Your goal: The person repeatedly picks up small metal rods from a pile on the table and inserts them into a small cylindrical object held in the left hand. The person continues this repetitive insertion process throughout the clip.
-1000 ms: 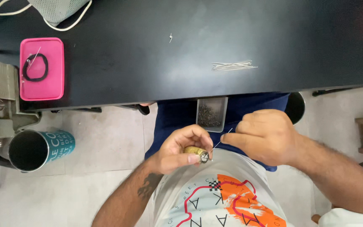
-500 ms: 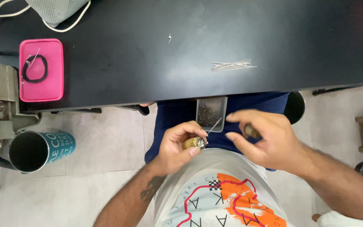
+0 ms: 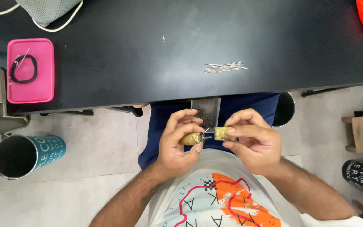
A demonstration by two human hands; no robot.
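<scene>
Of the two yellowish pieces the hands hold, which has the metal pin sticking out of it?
The yellowish piece in the left hand, at: a thin metal pin projects from its end. The right hand's piece shows none.

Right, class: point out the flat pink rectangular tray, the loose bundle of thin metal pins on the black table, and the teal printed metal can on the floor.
pink tray [image 3: 43, 80]: head view, bare base.
bundle of pins [image 3: 225, 67]: head view, middle.
teal can [image 3: 47, 149]: head view, printed side.
</scene>
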